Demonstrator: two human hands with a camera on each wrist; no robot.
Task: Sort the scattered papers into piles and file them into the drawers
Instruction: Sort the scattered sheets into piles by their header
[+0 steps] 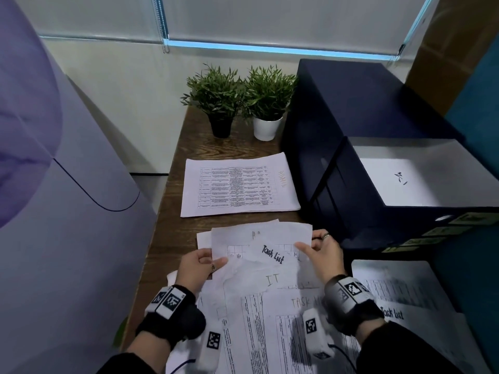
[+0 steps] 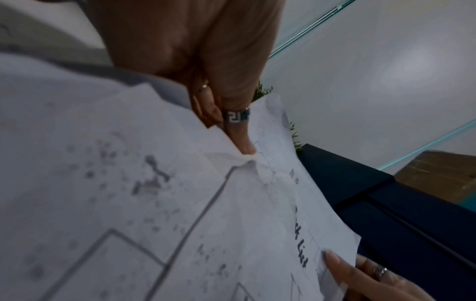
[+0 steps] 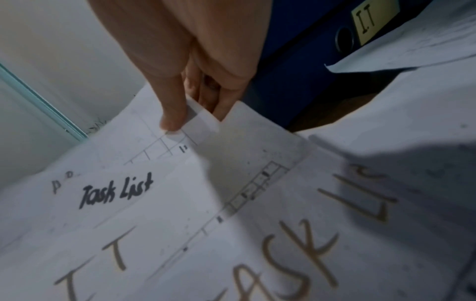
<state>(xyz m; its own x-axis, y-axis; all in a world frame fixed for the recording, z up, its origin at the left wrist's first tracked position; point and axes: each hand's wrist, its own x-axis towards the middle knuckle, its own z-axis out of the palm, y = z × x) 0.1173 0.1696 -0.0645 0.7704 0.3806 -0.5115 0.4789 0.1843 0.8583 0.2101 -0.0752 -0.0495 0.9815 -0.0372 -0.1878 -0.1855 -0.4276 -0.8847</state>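
Note:
Both hands hold a loose bundle of white sheets [image 1: 253,238] above the wooden desk [image 1: 172,238]. My left hand [image 1: 208,261] pinches the bundle's left edge [image 2: 231,154], thumb on top. My right hand [image 1: 313,248] pinches its right corner [image 3: 203,120], thumb on top, fingers beneath. One held sheet reads "Task List" [image 1: 273,254]. Under the hands lie scattered papers [image 1: 270,319], one marked "IT" [image 1: 272,279] and one "TASK" [image 3: 296,260]. A squared pile marked "ADMIN" [image 1: 237,184] lies farther back. The dark drawer unit [image 1: 351,125] stands at the right, one drawer [image 1: 415,174] pulled out with paper inside.
Two potted plants [image 1: 221,103] [image 1: 267,103] stand at the desk's far end by the wall. Yellow labels [image 1: 437,230] run down the drawer fronts, one reading "I.T" [image 3: 371,20]. More papers [image 1: 399,287] lie at the right. A pale curved panel [image 1: 67,184] bounds the left.

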